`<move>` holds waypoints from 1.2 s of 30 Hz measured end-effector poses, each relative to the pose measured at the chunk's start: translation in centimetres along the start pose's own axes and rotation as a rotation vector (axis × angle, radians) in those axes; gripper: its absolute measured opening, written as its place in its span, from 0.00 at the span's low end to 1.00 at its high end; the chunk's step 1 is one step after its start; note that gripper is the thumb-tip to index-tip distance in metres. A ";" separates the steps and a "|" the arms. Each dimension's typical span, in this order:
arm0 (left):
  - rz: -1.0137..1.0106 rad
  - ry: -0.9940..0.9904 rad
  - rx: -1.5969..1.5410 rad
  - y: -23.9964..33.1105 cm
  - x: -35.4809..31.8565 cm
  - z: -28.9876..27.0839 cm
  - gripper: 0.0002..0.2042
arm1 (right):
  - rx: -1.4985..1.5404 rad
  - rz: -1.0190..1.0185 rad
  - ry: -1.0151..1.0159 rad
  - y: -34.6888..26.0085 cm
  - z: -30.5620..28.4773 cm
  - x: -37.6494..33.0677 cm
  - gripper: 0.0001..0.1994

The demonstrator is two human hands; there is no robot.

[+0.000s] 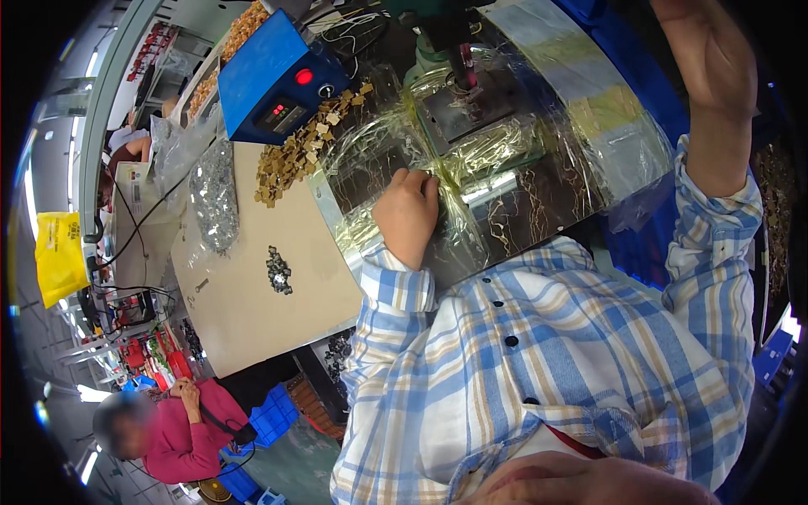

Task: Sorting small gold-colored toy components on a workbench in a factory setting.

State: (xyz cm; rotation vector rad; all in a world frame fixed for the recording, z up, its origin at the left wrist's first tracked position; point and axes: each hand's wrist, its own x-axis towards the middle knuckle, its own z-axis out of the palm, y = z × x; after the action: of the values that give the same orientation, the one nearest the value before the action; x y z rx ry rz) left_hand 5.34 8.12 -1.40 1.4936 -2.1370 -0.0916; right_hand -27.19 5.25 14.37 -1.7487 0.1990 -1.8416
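My left hand [408, 215] rests over the worktop in front of a small press [467, 80]. Its fingers are curled closed, and whatever they hold, if anything, is hidden. Yellowish clear film [370, 151] covers the surface about it. Up at the right edge, my right hand [711, 55] is raised away from the press, its fingers cut off by the picture's rim. A dark flat plate [471, 109] lies under the press's vertical plunger. A pile of small square brass-coloured pieces [295, 156] lies left of my left hand.
A blue control box [269, 80] with a red light stands behind the brass-coloured pile. Farther left are a clear bag of silvery parts [215, 198] and a little heap of dark metal parts [278, 271] on the tan board [244, 320]. A person in pink [189, 429] sits at lower left.
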 end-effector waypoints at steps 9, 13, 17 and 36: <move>0.035 -0.056 -0.012 -0.3 1.1 -0.3 0.05 | -0.120 0.098 -0.077 -1.7 1.1 -1.6 0.16; 0.029 -0.100 0.047 -1.0 1.4 -0.3 0.07 | -0.146 0.117 -0.095 -2.6 2.0 -2.4 0.16; -0.090 -0.145 0.120 -1.4 2.1 -0.5 0.08 | -0.162 0.118 -0.097 -3.1 2.0 -2.7 0.15; 0.054 -0.213 -0.364 -4.3 4.1 -0.4 0.06 | -0.274 0.041 -0.062 -3.9 1.6 -1.3 0.14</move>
State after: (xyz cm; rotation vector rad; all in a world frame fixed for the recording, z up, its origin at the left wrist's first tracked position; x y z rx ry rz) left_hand 8.16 2.88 -0.96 1.2572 -2.1758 -0.6108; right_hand -26.90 9.59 15.38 -1.9663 0.4785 -1.7951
